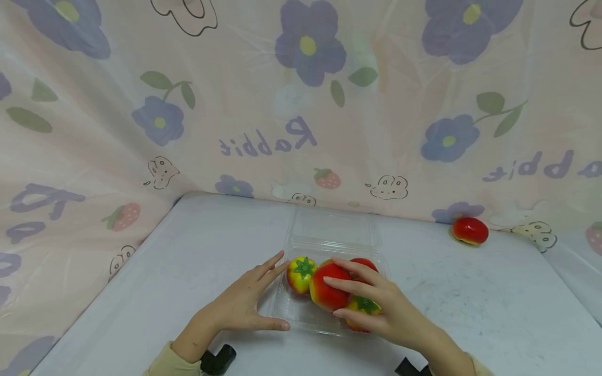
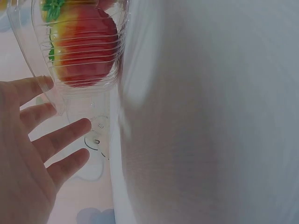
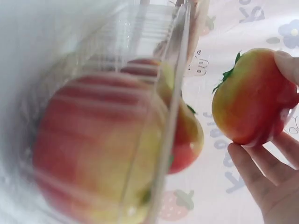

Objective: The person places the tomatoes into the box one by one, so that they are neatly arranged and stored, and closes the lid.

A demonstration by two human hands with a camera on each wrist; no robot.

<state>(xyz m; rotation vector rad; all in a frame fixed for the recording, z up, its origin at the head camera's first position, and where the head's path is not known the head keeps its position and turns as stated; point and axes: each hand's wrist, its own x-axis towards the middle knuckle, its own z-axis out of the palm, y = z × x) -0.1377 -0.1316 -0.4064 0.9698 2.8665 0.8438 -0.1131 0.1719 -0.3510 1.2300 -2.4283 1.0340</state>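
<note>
tomato [image 1: 325, 293] gripped by right hand [image 1: 391, 309] hangs above clear box rim [image 1: 321, 331], left hand [image 1: 241, 304] spread wide beside it.

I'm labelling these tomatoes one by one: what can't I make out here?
- Head view: part of the front-right tomato, covered by the right hand.
- Head view: most of the rear tomato, behind the right hand and held tomato.
- Left wrist view: the rest of the container, cut off by the top edge.
- Right wrist view: the nearest tomato's details, blurred behind plastic.
</note>
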